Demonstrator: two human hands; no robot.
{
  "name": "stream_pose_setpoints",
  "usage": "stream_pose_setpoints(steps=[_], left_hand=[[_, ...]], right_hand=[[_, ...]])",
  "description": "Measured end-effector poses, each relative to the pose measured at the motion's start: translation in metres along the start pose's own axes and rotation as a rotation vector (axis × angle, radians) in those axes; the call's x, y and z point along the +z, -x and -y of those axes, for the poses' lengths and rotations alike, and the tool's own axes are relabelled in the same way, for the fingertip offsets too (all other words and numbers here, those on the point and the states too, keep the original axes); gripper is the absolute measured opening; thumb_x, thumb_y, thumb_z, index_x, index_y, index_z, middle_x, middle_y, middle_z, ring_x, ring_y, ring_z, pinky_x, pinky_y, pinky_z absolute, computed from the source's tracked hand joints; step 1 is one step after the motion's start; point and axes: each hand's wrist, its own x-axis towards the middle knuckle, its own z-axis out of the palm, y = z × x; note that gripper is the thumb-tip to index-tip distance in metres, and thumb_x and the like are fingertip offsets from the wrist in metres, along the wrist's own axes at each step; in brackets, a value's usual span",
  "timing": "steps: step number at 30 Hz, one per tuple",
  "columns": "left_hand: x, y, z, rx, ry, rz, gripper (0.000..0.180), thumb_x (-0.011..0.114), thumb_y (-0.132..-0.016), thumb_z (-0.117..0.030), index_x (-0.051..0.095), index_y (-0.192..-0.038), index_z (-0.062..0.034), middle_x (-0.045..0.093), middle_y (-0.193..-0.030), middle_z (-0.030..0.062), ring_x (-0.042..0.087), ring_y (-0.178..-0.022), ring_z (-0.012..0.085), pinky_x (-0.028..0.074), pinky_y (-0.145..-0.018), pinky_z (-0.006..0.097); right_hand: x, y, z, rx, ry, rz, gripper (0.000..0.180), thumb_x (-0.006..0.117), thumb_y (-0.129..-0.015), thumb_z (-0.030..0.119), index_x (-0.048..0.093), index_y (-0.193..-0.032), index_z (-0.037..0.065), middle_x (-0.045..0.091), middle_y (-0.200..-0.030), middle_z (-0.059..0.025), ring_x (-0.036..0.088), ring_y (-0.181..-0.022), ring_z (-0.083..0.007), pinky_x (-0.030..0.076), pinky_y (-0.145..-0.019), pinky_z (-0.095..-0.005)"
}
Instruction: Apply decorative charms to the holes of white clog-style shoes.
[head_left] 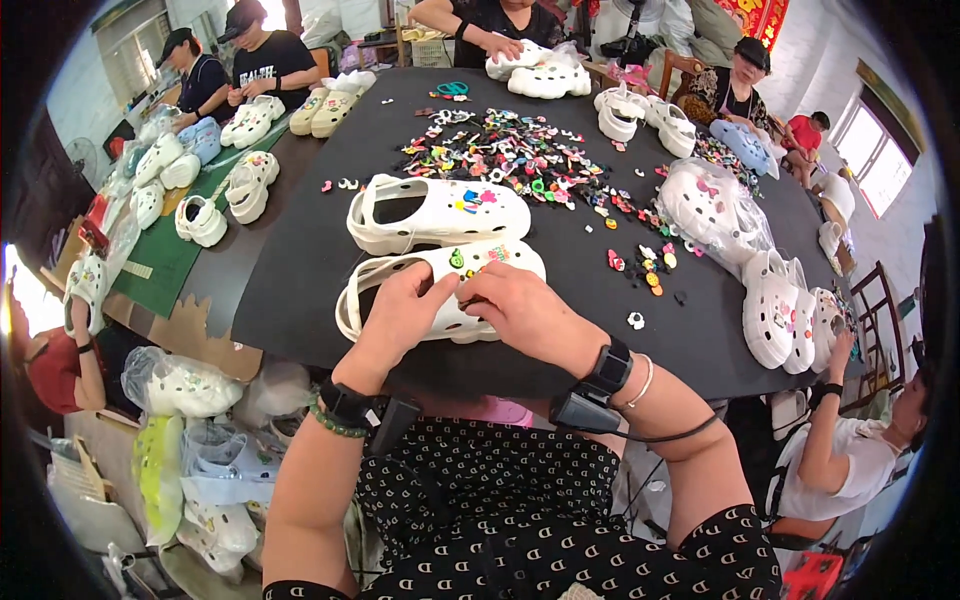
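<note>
Both hands gripped a white perforated foam clog [440, 290] at the near edge of a round black table [300, 260]. The left hand [400, 310] and right hand [520, 305] were closed on its upper. A matching second clog [435, 212] lay just beyond, at twelve o'clock. Colourful small plastic charms [510, 150] were heaped further back. Clear plastic bags of clogs [180, 385] sat at eight o'clock.

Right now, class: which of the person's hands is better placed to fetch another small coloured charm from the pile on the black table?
Probably the right hand: the charms lie nearest on its side, while the left hand steadies the white foam clog.
</note>
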Motion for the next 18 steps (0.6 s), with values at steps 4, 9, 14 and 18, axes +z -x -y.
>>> stream_pose_setpoints(steps=[4, 9, 14, 18], left_hand=[[0.0, 0.003, -0.011, -0.037, 0.047, 0.018, 0.036, 0.066, -0.092, -0.027, 0.051, -0.076, 0.0015, 0.049, -0.066, 0.0029, 0.039, -0.062, 0.011, 0.036, -0.056, 0.03], [-0.004, 0.003, -0.006, -0.065, -0.026, 0.043, 0.033, 0.064, -0.093, -0.028, 0.059, -0.084, 0.0026, 0.055, -0.07, 0.0048, 0.044, -0.063, 0.012, 0.038, -0.058, 0.031], [-0.002, 0.007, -0.017, -0.044, 0.025, 0.065, 0.028, 0.061, -0.097, -0.025, 0.054, -0.081, -0.0034, 0.045, -0.071, -0.0059, 0.036, -0.066, 0.0049, 0.032, -0.056, 0.025], [0.003, 0.011, -0.009, 0.027, 0.098, 0.023, 0.024, 0.06, -0.098, -0.024, 0.06, -0.092, -0.0008, 0.053, -0.076, -0.004, 0.043, -0.069, 0.0052, 0.038, -0.061, 0.025]], right_hand=[[0.004, -0.005, -0.002, 0.043, 0.071, 0.008, 0.011, 0.063, -0.083, 0.003, 0.058, -0.093, 0.004, 0.059, -0.086, -0.0149, 0.061, -0.084, -0.0366, 0.049, -0.074, -0.0452], [-0.002, -0.012, 0.014, 0.085, 0.145, 0.068, 0.018, 0.065, -0.078, 0.0, 0.058, -0.094, 0.003, 0.06, -0.095, -0.0148, 0.061, -0.089, -0.0347, 0.05, -0.074, -0.0436], [-0.001, -0.018, 0.008, -0.054, 0.424, -0.131, 0.039, 0.077, -0.069, 0.007, 0.058, -0.103, 0.004, 0.054, -0.123, -0.0175, 0.056, -0.105, -0.0387, 0.046, -0.086, -0.0466], [0.001, -0.027, 0.008, 0.081, 0.448, -0.131, 0.058, 0.082, -0.064, 0.011, 0.054, -0.115, 0.006, 0.055, -0.124, -0.0185, 0.055, -0.108, -0.0384, 0.043, -0.09, -0.0516]])
